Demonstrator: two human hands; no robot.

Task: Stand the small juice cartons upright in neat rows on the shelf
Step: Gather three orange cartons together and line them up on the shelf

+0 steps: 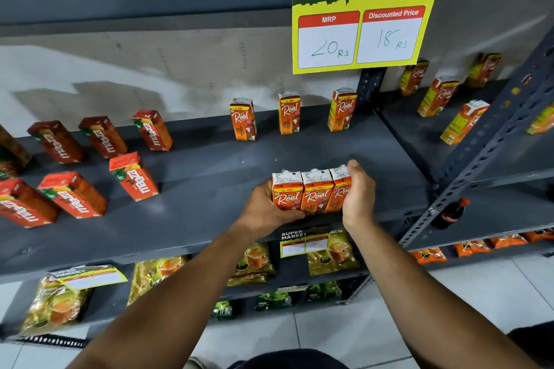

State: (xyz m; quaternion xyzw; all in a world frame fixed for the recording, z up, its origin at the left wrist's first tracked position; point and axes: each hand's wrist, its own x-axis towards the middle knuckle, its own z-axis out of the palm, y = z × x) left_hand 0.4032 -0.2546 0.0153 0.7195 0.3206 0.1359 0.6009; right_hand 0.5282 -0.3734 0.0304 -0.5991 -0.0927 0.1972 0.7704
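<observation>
Three orange "Real" juice cartons (314, 191) stand upright side by side at the front edge of the dark grey shelf (209, 176). My left hand (266, 206) clasps the left end of this row and my right hand (358, 194) presses against its right end. Three more Real cartons (288, 113) stand upright and spaced apart along the back wall. To the left, several red "Maaza" cartons (135, 176) stand in two loose rows.
A yellow and green price sign (362, 12) hangs from the shelf above. The neighbouring shelf on the right holds more orange cartons (437, 97) behind a slanted metal brace (479, 155). A dark bottle (449, 212) and tea packets (257, 260) sit on lower shelves.
</observation>
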